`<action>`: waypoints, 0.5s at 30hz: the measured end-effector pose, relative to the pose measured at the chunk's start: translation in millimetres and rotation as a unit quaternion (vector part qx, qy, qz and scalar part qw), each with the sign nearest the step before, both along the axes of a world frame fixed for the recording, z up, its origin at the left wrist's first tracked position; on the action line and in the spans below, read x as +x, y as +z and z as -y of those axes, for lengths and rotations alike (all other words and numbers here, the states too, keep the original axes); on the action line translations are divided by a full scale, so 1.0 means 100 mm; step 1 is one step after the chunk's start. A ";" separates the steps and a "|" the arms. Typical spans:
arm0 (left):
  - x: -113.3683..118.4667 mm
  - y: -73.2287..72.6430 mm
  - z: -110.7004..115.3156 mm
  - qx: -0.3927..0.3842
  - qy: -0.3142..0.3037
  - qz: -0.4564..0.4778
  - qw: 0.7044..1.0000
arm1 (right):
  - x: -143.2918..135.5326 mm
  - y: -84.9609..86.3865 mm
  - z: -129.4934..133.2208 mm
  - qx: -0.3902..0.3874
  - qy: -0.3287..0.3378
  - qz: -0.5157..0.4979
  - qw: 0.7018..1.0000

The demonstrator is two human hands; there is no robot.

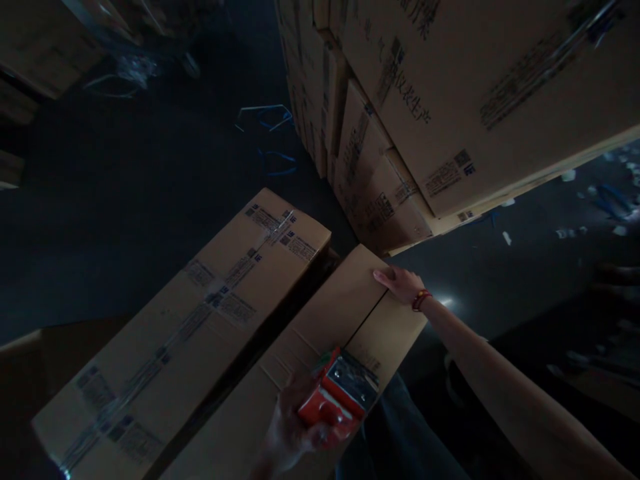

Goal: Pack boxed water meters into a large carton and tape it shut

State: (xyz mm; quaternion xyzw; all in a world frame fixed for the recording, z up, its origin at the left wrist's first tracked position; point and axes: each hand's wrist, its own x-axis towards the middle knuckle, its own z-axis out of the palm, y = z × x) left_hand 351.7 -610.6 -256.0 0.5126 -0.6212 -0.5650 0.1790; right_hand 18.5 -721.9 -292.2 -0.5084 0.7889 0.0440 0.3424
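Observation:
My left hand [293, 427] is closed around a red tape dispenser [333, 410] with a dark metal front plate, held low over a long cardboard box [310, 333]. A narrow dark gap runs between the top flaps of this box. At its far right corner, my right hand [403, 283] grips the box edge, with the thumb lying on top and the other fingers partly hidden. A red bracelet circles the right wrist. Alongside on the left lies a second long box [200, 313], with clear tape along its middle seam and several printed labels.
Stacked large cartons [480, 87] with printed Chinese characters rise at the upper right. Blue straps [277, 163] lie on the dark floor [150, 173] ahead. White scraps are scattered on the floor at right. More cartons [45, 47] stand at the upper left.

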 end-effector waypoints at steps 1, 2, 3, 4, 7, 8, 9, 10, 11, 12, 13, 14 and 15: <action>-0.02 0.03 -0.04 -0.024 -0.006 -0.007 1.000 | -0.03 0.02 -0.11 0.005 -0.006 -0.009 1.000; -0.04 0.05 -0.07 -0.049 -0.017 -0.013 0.999 | -0.06 0.03 -0.23 0.011 -0.013 -0.018 1.000; -0.07 0.06 -0.10 -0.067 -0.032 -0.017 0.997 | -0.10 0.02 -0.35 0.017 -0.021 -0.025 0.999; -0.11 0.07 -0.12 -0.079 -0.040 -0.014 0.996 | -0.15 0.00 -0.47 0.022 -0.030 -0.030 0.999; -0.24 0.06 -0.15 -0.088 -0.096 0.014 0.991 | -0.27 -0.09 -0.73 0.031 -0.057 -0.019 0.998; -0.29 0.06 -0.16 -0.089 -0.120 0.028 0.988 | -0.30 -0.12 -0.78 0.032 -0.067 -0.001 0.997; -0.33 0.06 -0.16 -0.086 -0.146 0.042 0.985 | -0.32 -0.14 -0.82 0.023 -0.074 0.018 0.997; -0.37 0.06 -0.17 -0.084 -0.166 0.057 0.981 | -0.34 -0.15 -0.86 -0.002 -0.075 0.035 0.997; -0.39 0.06 -0.18 -0.083 -0.178 0.072 0.978 | -0.35 -0.13 -0.89 -0.045 -0.072 0.043 0.995; -0.41 0.07 -0.18 -0.085 -0.179 0.086 0.976 | -0.34 -0.10 -0.93 -0.103 -0.067 0.044 0.991; -0.41 0.06 -0.18 -0.092 -0.177 0.098 0.975 | -0.32 -0.04 -0.97 -0.163 -0.064 0.042 0.984; -0.41 0.06 -0.18 -0.105 -0.171 0.110 0.973 | -0.29 0.04 -1.02 -0.206 -0.068 0.052 0.975; -0.40 0.06 -0.17 -0.118 -0.164 0.121 0.972 | -0.24 0.12 -1.08 -0.225 -0.082 0.087 0.967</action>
